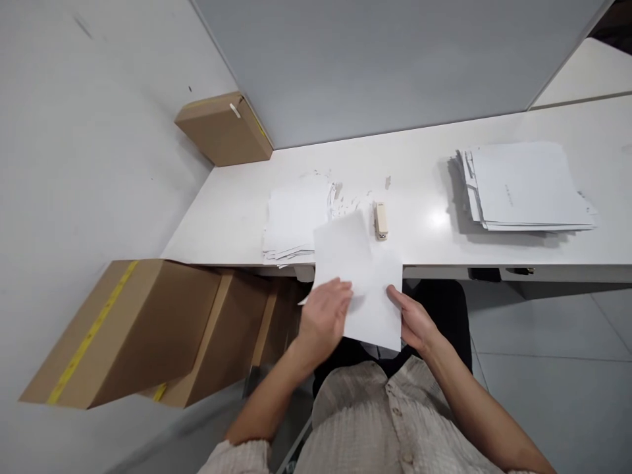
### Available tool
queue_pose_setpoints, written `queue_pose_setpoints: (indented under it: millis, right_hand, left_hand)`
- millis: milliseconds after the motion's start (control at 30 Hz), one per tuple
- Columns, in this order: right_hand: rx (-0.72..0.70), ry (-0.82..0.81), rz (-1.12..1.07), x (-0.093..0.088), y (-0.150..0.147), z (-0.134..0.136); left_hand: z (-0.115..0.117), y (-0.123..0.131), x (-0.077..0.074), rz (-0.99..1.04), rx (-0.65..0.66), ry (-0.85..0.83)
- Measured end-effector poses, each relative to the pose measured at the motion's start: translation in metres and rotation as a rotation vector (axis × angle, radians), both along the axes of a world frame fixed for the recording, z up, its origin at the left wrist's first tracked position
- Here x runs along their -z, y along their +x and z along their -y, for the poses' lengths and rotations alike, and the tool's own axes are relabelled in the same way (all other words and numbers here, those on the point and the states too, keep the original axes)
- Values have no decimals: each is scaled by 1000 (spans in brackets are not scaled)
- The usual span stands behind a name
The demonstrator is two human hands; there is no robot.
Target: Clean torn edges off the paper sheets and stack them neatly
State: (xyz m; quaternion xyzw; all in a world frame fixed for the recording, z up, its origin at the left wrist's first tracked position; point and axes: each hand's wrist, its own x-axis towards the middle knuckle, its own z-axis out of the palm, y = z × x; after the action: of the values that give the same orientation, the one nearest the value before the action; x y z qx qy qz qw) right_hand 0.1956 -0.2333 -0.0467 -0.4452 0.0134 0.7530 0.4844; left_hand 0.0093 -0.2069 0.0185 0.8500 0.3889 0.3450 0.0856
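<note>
I find sheets [374, 322] ctr. frame, at front edge of worktop [232, 217]. R hand [415, 320] pinches rt. margin; L hand [326, 315] lies over them, fingers together, grip can't tell. Risk: weak L hold may cause slip/crease.

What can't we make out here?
Head view throughout:
Right hand: most fingers hidden beneath the held papers.
Left hand: slightly blurred; it covers its own contact, so grip or mere touch is unclear.
Print on the paper stack at right: too small to read.
Rear cardboard box: largely hidden by the nearer boxes and desk.
Dark area, top right: cut off by the frame's edge.
</note>
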Motion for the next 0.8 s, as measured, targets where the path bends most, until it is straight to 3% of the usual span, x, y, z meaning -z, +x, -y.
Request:
queue_pose_setpoints:
  millis: [100,200,367,467,567,633,667,733,800]
  right_hand:
    - [-2,28,-22,2,-2,-4]
    - [-13,61,5,1,-3,-4]
    - [-93,193,78,-7,-5,-1]
    - [-78,197,110,-7,-5,0]
    - [-82,162,122,-4,-4,1]
    - [-86,148,143,0,-3,3]
    - [-93,148,157,2,-2,4]
    - [-115,165,197,7,-2,8]
    - [-146,210,250,12,0,12]
  left_hand:
    - [28,10,16,-107,69,-31]
    - [42,14,29,-163,99,-95]
    - [50,17,32,-157,135,-138]
    - [39,10,29,-86,159,-216]
    - [11,-5,33,30,-128,-312]
    - [-9,-13,42,123,-333,-478]
    - [-18,-14,47,200,-361,-607]
    - [-30,-13,57,435,-290,-880]
    - [-34,-5,62,714,-194,-1027]
